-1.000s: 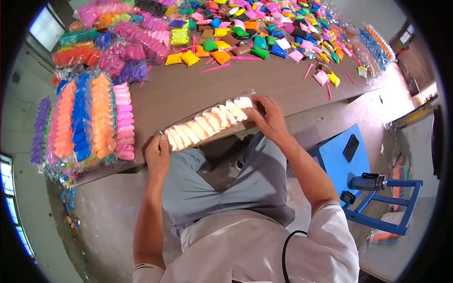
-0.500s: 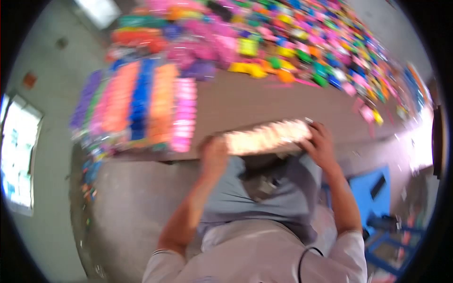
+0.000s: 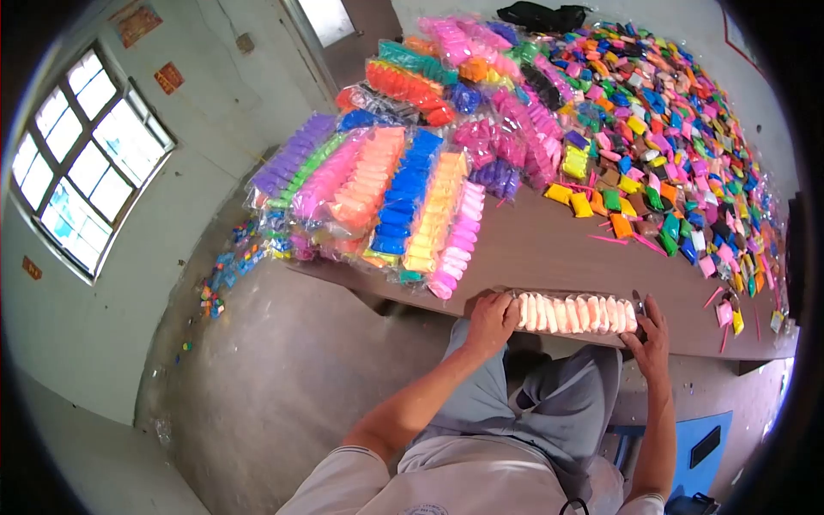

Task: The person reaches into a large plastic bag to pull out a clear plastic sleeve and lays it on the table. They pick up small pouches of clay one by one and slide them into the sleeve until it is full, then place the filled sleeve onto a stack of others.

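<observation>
A clear plastic bag of peach-coloured packets (image 3: 579,314), lined up in one row, lies along the front edge of the brown table. My left hand (image 3: 492,324) grips its left end, with the fingers closed over the plastic. At the other end, my right hand (image 3: 649,336) has its thumb and fingers around the bag's corner. A small dark item (image 3: 638,302) shows by the right fingers; I cannot make out what it is. Nearest to my left hand stands a bagged row of pink packets (image 3: 457,240), beside an orange-yellow row (image 3: 436,213).
Bagged rows of blue packets (image 3: 407,193) and other colours are stacked on the table's left. A large heap of loose coloured packets (image 3: 661,146) covers the back and right of the brown table (image 3: 532,249). A blue stool (image 3: 699,442) bearing a dark phone-like object stands at lower right.
My view has swung left, so table, bags and hands appear further right, and the blur is gone. Both hands still hold the bag of peach packets at its ends.
</observation>
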Action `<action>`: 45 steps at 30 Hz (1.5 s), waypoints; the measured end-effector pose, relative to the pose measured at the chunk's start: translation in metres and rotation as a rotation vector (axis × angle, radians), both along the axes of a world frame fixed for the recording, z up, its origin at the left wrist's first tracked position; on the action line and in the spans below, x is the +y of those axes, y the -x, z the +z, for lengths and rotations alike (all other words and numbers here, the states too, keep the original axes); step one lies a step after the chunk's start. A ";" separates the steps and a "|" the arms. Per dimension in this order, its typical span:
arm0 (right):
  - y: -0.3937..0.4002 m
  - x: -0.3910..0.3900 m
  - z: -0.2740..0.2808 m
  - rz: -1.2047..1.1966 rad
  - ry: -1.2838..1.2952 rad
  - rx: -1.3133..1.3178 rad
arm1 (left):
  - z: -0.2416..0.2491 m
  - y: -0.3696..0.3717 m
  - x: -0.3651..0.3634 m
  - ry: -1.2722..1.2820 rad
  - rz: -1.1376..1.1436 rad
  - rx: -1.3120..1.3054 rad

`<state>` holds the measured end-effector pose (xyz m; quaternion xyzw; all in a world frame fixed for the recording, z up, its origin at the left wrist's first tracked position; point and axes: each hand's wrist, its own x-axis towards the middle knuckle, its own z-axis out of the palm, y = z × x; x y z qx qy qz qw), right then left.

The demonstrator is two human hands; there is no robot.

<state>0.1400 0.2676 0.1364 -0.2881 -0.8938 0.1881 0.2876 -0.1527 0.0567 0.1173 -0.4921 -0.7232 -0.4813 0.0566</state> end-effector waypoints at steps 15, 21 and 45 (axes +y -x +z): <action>-0.011 0.010 -0.009 0.045 -0.137 0.029 | 0.015 0.029 -0.025 0.090 0.022 -0.066; -0.010 0.003 -0.003 -0.008 -0.025 0.008 | 0.064 0.031 -0.028 0.151 0.027 0.020; 0.079 -0.006 0.069 0.435 -0.220 -0.108 | 0.037 -0.007 -0.013 0.128 -0.130 0.197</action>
